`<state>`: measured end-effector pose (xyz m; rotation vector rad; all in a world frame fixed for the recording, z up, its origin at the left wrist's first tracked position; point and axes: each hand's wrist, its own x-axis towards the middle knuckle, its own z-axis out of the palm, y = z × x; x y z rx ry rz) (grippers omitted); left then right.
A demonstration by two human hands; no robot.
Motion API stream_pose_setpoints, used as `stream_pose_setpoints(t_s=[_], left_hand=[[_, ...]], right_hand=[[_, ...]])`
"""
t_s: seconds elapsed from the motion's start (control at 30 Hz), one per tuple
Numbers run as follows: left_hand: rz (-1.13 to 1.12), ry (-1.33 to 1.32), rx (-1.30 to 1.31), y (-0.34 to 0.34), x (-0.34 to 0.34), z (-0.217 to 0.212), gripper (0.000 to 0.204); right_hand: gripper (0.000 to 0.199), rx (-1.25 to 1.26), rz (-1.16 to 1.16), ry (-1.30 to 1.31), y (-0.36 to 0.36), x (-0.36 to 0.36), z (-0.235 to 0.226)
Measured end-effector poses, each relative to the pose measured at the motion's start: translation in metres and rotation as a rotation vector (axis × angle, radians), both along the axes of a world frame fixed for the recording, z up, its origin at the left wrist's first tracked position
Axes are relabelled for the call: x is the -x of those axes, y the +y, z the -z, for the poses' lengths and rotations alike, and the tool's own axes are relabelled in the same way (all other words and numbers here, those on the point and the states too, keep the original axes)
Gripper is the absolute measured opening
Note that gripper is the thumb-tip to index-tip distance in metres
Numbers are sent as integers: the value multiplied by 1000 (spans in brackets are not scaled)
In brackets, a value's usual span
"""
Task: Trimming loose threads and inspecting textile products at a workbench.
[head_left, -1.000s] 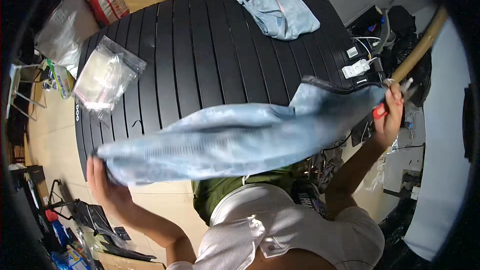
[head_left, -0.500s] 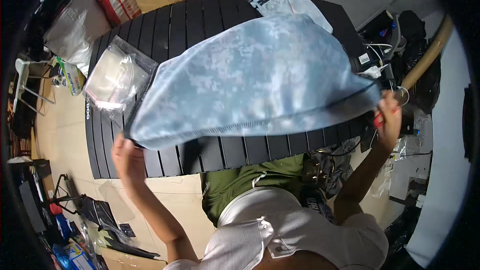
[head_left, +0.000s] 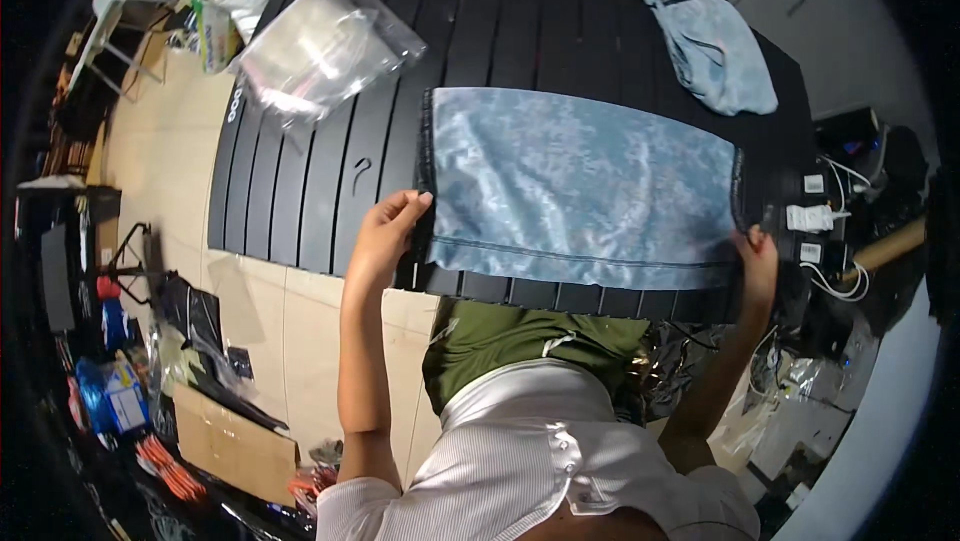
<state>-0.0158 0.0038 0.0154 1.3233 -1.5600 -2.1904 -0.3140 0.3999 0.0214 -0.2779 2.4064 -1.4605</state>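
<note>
A pale blue camouflage-patterned fabric piece [head_left: 585, 191] lies spread on the black slatted table [head_left: 500, 1], with dark trim down both short sides and a stitched line along its near edge. My left hand [head_left: 385, 236] is closed, pinching the left trim between thumb and fingers. At the near right corner my right hand [head_left: 757, 256] has its fingers closed on the cloth's edge; whatever else it holds is hidden. A second, crumpled piece of the same fabric [head_left: 715, 46] rests at the far right of the table.
Clear plastic bags [head_left: 325, 51] lie at the table's far left. A short, dark curved strip [head_left: 362, 173] sits on the slats left of the cloth. White plugs and cables [head_left: 815, 218] are beyond the right edge. A cardboard piece [head_left: 235, 441] is on the floor at lower left.
The fabric, earlier lifted and billowing between my hands, now lies flat on the table. My left hand has moved right and up. The red object in my right hand no longer shows.
</note>
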Motion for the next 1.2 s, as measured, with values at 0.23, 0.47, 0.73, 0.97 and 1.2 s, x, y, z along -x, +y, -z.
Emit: stream_pose_setpoints(t_s=[0.23, 0.47, 0.73, 0.97, 1.2], left_hand=[[-71, 55, -138, 7, -22, -23, 24], [-21, 59, -260, -9, -4, 7, 24], [-84, 218, -256, 15, 1, -9, 10], [-158, 318, -270, 53, 4, -26, 14], [-152, 574, -316, 86, 7, -28, 21]], right_hand=[[25, -155, 14, 12, 23, -7, -22], [27, -84, 116, 73, -68, -53, -40], [19, -53, -462, 188, -174, -153, -42], [24, -36, -616, 209, -202, -198, -34], [22, -41, -556, 278, -207, -204, -36]])
